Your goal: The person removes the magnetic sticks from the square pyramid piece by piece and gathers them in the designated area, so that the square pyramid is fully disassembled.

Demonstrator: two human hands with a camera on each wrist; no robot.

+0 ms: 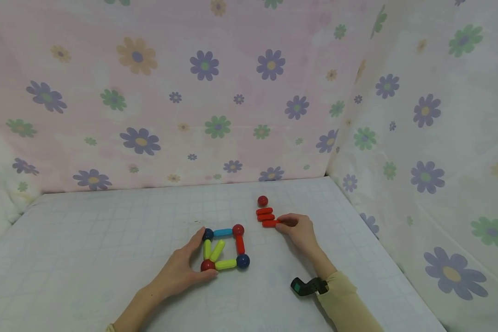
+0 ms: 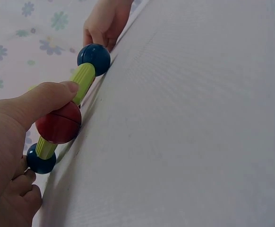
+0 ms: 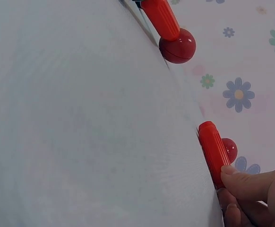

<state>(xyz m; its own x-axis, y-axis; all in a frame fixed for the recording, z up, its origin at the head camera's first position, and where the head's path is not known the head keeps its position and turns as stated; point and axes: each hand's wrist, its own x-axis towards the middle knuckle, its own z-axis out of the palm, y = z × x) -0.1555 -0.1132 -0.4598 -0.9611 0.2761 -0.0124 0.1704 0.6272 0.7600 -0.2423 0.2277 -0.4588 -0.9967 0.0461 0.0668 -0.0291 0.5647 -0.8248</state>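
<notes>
Head view, nearest first: we see a beige sleeve (image 1: 348, 306) and, beside the right wrist, a black wrist device (image 1: 309, 287). A little farther in is the left hand (image 1: 176, 272), its thumb and forefinger spread apart and gripping the left side of a four-sided frame (image 1: 230, 263). Its thumb lies at the near-left red ball (image 1: 208, 265), its forefinger at the far-left dark blue ball (image 1: 208, 234); in the left wrist view, we find the thumb lying across that near ball. One yellow-green rod forms the frame's near side, another its left side, and a slanting yellow-green rod (image 1: 218, 250) angles inward from the near-left ball; we cannot tell whether it tilts upward. A second dark blue ball (image 1: 243, 261) makes the near-right corner, then a red side rod (image 1: 240, 245) leads to the far-right red ball (image 1: 238, 229). A light blue rod (image 1: 222, 232) closes the far side.

Right of the frame, well apart from it, we see the right hand (image 1: 302, 234) pinching the end of a loose red rod (image 1: 269, 223) near the tabletop (image 1: 108, 235). Beyond lie two more red rods (image 1: 265, 217), side by side, then a loose red ball (image 1: 263, 200). Farthest, we see flowered cloth (image 1: 232, 92).
</notes>
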